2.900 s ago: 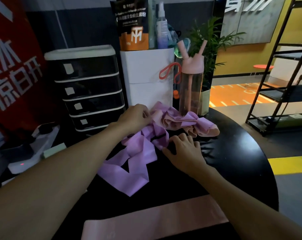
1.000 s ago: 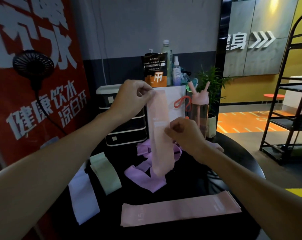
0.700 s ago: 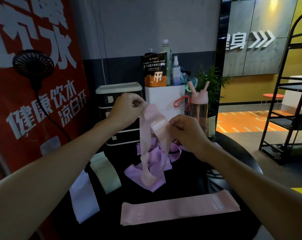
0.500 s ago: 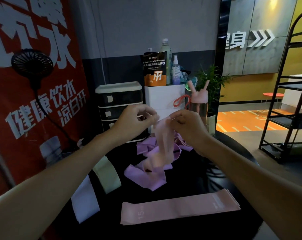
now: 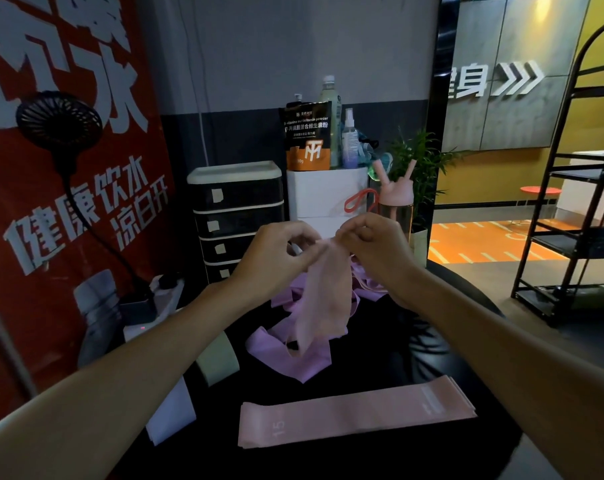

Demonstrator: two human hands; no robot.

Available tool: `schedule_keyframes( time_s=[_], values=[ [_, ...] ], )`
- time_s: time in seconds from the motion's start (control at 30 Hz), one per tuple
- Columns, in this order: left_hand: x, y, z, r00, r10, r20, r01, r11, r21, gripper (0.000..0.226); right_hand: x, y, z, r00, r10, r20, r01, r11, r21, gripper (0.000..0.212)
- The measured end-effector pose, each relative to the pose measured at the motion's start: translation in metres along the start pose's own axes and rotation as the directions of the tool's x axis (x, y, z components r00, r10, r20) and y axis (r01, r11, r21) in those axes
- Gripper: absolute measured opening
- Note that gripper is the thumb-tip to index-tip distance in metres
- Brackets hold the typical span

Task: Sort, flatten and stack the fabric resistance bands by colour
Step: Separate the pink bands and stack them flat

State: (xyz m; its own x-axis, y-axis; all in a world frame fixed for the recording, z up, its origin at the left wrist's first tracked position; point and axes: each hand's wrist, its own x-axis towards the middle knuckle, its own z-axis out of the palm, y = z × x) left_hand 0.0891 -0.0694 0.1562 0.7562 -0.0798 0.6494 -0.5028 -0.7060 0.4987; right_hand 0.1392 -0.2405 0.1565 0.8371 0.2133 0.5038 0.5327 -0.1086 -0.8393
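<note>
From the head camera, the left hand [image 5: 280, 251] and the right hand [image 5: 376, 247] are raised together above the middle of the black bench [image 5: 380, 362]. The fingers [image 5: 302, 237] of each hand pinch the top end of one pink band [image 5: 325, 299]. It hangs down loose and twisted, its lower end reaching the heap of purple bands [image 5: 293, 358] tangled toward the far side.

Near the front edge lies a flat pink stack [image 5: 356, 417], already neat. By the left edge, a green band [image 5: 217, 358] and a white band [image 5: 170, 414] lie flat, each apart.

By my reading the sorting is partly done. The held band has yet to be flattened and laid on the pink stack, and the purple heap is unsorted.
</note>
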Motion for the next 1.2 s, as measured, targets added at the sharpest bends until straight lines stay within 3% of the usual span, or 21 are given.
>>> schedule_keyframes(
  time_s=[0.2,0.3,0.4,0.47,0.6,0.73,0.8,0.93,1.2],
  values=[
    [0.003,0.0,0.0,0.99,-0.083,-0.116,0.08,0.996,-0.033,0.013,-0.002,0.003,0.0,1.0,-0.026,-0.012,0.026,0.999,-0.047,0.01],
    [0.004,0.0,0.0,0.983,-0.125,-0.134,0.115,0.99,-0.076,0.013,-0.005,-0.003,-0.001,0.997,0.001,0.073,-0.003,1.0,0.024,0.017],
    [0.003,0.004,0.001,0.983,-0.141,-0.115,0.123,0.982,-0.145,0.012,-0.007,-0.01,-0.001,0.988,-0.013,0.152,0.006,0.999,0.048,0.022],
    [0.003,0.009,0.0,0.985,-0.155,-0.074,0.136,0.968,-0.212,0.015,-0.007,-0.012,0.0,0.988,-0.048,0.149,0.043,0.998,0.035,0.015],
    [0.002,0.014,-0.002,0.981,-0.193,-0.012,0.181,0.939,-0.294,0.021,-0.003,-0.015,0.0,0.995,-0.021,0.102,0.018,1.0,0.026,0.027],
    [0.004,0.008,-0.003,0.97,-0.234,-0.061,0.206,0.933,-0.296,0.025,0.002,-0.019,-0.004,0.998,0.002,0.065,-0.005,0.999,0.041,0.005],
    [0.004,0.006,-0.003,0.964,-0.266,-0.017,0.245,0.909,-0.338,0.021,0.005,-0.022,-0.004,0.997,0.008,0.071,-0.011,0.999,0.042,0.018],
    [0.0,0.006,0.003,0.929,-0.289,0.232,0.367,0.802,-0.472,0.023,0.007,-0.031,-0.007,0.998,-0.013,0.065,0.011,1.0,0.027,0.032],
    [-0.007,-0.003,0.006,0.89,-0.301,0.342,0.439,0.764,-0.473,0.025,0.006,-0.03,-0.016,0.999,-0.03,0.013,0.029,0.999,0.019,0.04]
  ],
)
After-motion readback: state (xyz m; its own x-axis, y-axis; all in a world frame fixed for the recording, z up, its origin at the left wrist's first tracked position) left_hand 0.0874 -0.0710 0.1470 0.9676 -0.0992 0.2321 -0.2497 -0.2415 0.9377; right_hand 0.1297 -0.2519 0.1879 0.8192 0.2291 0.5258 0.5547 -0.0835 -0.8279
